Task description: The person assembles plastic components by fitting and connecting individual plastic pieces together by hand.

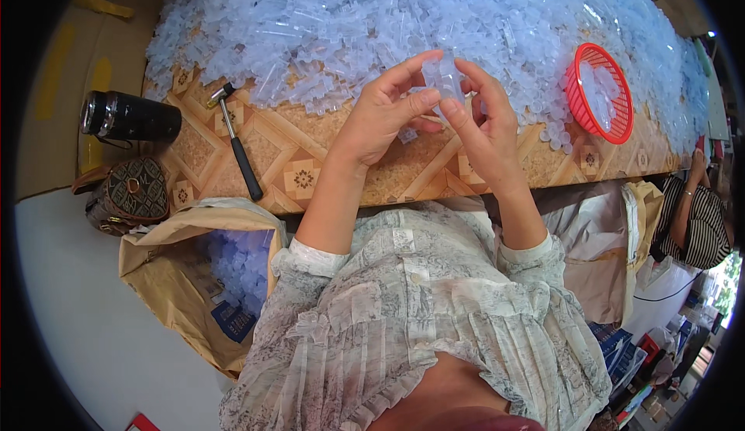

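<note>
Above the near part of the table, my left hand (388, 113) and my right hand (490, 121) come together around a clear plastic piece (445, 79). The thumbs and fingertips of both hands pinch it, and the fingers cover part of it. It looks like a small translucent tube-like part, but its exact kind is unclear. Just beyond my hands spreads a big heap of similar translucent plastic pieces (334, 35). To the right of my right hand, a red plastic basket (574, 96) stands tilted among them, with small round clear pieces inside.
On the wood-patterned table (303, 148) lie a black-handled hammer (242, 155) and a black flask (140, 117). A patterned bag (128, 194) sits at the left edge. Below it, an open paper sack (159, 264) contains plastic pieces. Another person (702, 229) is at the far right.
</note>
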A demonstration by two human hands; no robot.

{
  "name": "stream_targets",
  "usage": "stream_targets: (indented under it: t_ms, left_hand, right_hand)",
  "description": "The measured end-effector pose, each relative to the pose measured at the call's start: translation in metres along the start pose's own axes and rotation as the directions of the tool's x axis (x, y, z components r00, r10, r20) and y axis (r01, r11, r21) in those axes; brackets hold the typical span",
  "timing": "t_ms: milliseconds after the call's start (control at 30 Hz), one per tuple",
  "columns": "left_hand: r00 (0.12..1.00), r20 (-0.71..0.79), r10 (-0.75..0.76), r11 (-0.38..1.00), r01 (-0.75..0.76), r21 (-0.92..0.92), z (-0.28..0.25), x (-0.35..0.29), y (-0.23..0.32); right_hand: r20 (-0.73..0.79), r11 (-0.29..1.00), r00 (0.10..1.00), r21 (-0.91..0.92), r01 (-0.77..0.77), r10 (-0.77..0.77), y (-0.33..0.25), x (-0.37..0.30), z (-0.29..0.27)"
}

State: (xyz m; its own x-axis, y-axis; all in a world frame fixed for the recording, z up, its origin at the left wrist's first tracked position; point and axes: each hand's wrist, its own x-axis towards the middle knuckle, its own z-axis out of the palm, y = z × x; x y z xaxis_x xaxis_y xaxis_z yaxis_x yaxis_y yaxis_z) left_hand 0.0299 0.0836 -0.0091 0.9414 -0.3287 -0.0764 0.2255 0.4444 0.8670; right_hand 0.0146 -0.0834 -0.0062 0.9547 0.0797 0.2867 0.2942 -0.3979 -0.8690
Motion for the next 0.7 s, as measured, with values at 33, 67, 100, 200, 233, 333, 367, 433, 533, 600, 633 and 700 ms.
stream_targets:
  t_ms: [33, 67, 100, 200, 233, 333, 367, 433, 533, 600, 633, 700]
  left_hand:
    - [1.0, -0.001, -0.018, 1.0, 0.018, -0.019, 0.0, -0.002, 0.002]
    - [0.999, 0.001, -0.04, 0.998, 0.04, -0.041, 0.0, -0.002, 0.003]
    - [0.999, 0.006, -0.037, 0.999, 0.037, -0.039, -0.001, -0.001, 0.003]
    - [1.0, 0.0, -0.022, 0.998, 0.022, -0.064, -0.004, 0.0, 0.001]
    - [0.999, -0.019, -0.031, 0.995, 0.03, -0.09, -0.006, 0.001, 0.002]
    - [0.997, -0.076, -0.033, 0.996, 0.027, -0.084, -0.015, -0.005, 0.006]
    - [0.993, -0.116, -0.012, 0.999, 0.007, -0.045, -0.02, -0.004, 0.009]
    - [0.993, -0.12, 0.007, 0.999, -0.013, -0.047, -0.03, -0.003, 0.012]
    - [0.989, -0.144, 0.022, 0.996, -0.034, -0.077, -0.035, -0.003, 0.01]
    - [0.988, -0.149, 0.027, 0.998, -0.035, -0.051, -0.032, -0.002, 0.012]
    - [0.989, -0.145, 0.024, 0.998, -0.032, -0.051, -0.03, -0.001, 0.013]
    - [0.99, -0.139, 0.02, 0.999, -0.025, -0.031, -0.03, -0.005, 0.015]
  right_hand:
    - [-0.003, 1.0, 1.0, 0.001, 0.008, -0.008, -0.001, 0.002, 0.001]
    - [-0.007, 0.999, 0.999, -0.026, 0.038, -0.039, -0.002, 0.002, 0.001]
    - [-0.009, 0.996, 0.998, -0.054, 0.069, -0.069, -0.002, 0.002, 0.0]
    - [-0.019, 0.972, 0.995, 0.218, -0.088, 0.095, 0.011, 0.0, 0.003]
    - [-0.021, 0.972, 0.995, 0.218, -0.086, 0.093, 0.012, 0.001, 0.001]
    - [-0.025, 0.898, 0.974, 0.394, -0.197, 0.225, 0.017, -0.005, -0.01]
    - [-0.02, 0.94, 0.972, 0.262, -0.22, 0.233, 0.024, -0.005, -0.015]
    - [-0.025, 0.965, 0.971, 0.124, -0.233, 0.238, 0.027, -0.003, -0.02]
    - [-0.012, 0.968, 0.975, -0.118, -0.22, 0.22, 0.028, -0.001, -0.022]
    - [-0.046, 0.887, 0.993, -0.455, 0.076, -0.108, 0.034, 0.008, -0.016]
    - [-0.05, 0.887, 0.993, -0.457, 0.072, -0.107, 0.034, 0.012, -0.015]
    - [-0.083, 0.897, 0.988, -0.434, 0.082, -0.131, 0.031, 0.019, -0.011]
